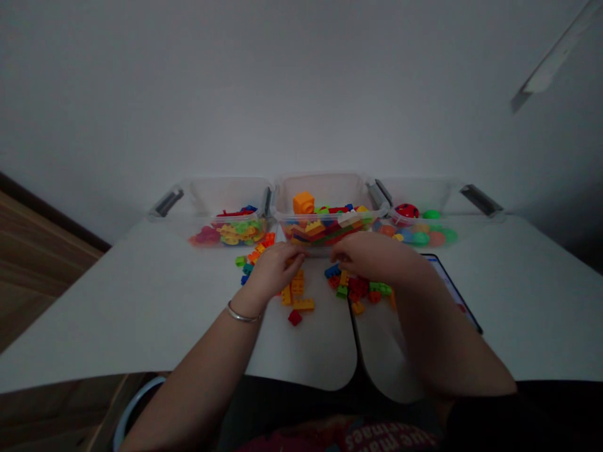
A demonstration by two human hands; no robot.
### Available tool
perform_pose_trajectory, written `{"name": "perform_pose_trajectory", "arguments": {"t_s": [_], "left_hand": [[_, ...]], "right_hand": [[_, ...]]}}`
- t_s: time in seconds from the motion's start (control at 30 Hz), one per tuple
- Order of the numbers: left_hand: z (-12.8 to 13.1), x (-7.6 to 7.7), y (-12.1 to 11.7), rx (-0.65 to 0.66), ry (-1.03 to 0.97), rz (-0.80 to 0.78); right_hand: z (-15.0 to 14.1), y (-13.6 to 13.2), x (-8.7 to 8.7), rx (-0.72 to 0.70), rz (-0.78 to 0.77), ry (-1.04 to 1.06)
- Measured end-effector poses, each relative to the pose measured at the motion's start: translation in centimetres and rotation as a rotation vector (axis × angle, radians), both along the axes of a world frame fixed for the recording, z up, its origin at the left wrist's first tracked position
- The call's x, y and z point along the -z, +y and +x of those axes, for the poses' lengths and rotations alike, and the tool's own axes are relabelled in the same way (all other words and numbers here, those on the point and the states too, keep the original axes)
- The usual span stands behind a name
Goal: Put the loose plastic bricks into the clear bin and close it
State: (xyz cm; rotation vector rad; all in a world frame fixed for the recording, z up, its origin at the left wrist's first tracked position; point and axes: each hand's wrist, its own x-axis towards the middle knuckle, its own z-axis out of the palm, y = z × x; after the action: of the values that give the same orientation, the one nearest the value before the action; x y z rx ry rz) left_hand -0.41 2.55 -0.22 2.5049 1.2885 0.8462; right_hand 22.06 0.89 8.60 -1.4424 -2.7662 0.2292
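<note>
My left hand [277, 267] rests at the front rim of a clear plastic bin [325, 188] full of coloured toy bricks. My right hand [372, 257] is at the same rim, its fingertips pointing toward my left hand. Whether either hand holds a small piece is hidden by the fingers. Loose yellow bricks [296, 287] and a red brick [294, 317] lie just below my left hand. A scattered heap of red, green and blue bricks [358, 289] lies under my right hand.
Another clear bin [230, 194] holding small coloured pieces stands to the left, and a third [424, 194] holds coloured balls. A dark-edged tablet [452, 289] lies partly under my right forearm. The white table [141, 295] has a seam between two rounded front edges.
</note>
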Motion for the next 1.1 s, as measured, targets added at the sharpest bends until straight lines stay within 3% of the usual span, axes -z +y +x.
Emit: {"name": "perform_pose_trajectory", "arguments": {"t_s": [0.2,0.37,0.63,0.87,1.1], "left_hand": [[0.0,0.0,0.0,-0.012,0.011,-0.010],[0.2,-0.2,-0.1,-0.013,0.018,-0.018],[0.4,-0.3,-0.2,-0.023,0.022,-0.026],[0.3,-0.2,0.0,-0.017,0.033,-0.023],[1.4,-0.2,-0.7,-0.009,0.138,0.038]], "right_hand": [[-2.1,0.6,2.3,0.091,0.053,-0.187],[-2.9,0.6,2.4,0.105,0.004,-0.255],[-2.8,1.2,2.9,0.040,0.010,-0.187],[-1.3,1.3,0.9,-0.039,0.079,0.040],[1.8,0.8,-1.7,0.209,0.382,0.482]]}}
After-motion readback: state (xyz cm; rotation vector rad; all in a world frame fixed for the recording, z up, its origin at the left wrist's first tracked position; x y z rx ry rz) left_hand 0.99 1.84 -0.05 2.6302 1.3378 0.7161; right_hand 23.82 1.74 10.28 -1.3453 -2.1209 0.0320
